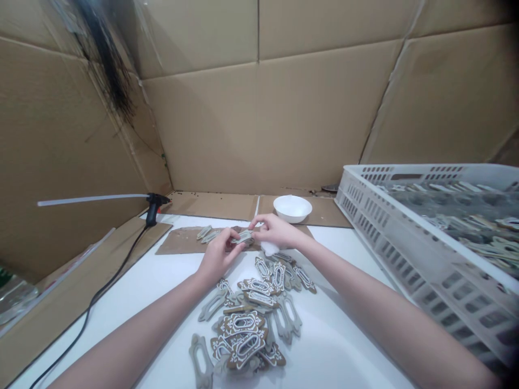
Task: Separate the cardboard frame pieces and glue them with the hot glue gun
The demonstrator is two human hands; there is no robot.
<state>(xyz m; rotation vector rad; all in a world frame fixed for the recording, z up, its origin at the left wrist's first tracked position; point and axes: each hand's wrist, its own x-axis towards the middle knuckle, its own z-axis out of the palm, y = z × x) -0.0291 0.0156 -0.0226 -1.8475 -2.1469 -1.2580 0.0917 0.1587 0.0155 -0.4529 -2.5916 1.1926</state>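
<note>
1. Our left hand point(219, 254) and right hand point(275, 229) were both narrowed to a pinch on one small grey piece point(243, 237), holding it from either side so that both sets of fingers could steady it.
2. The hands worked just above a cardboard sheet point(182, 243), which seemed placed to protect the table point(121, 286); two similar pieces point(208, 234) lay on it.
3. A loose pile point(243, 324) of brown, white-piped and plain grey pieces lay just below our wrists, within easy reach.
4. A white wad point(270, 248) sat under our right hand, with a bowl point(292, 208) just behind.
5. A glue gun point(153, 208) stood left, its cable point(89, 302) trailing away.
6. On the right, a slotted crate point(446, 286) kept many more pieces together.
</note>
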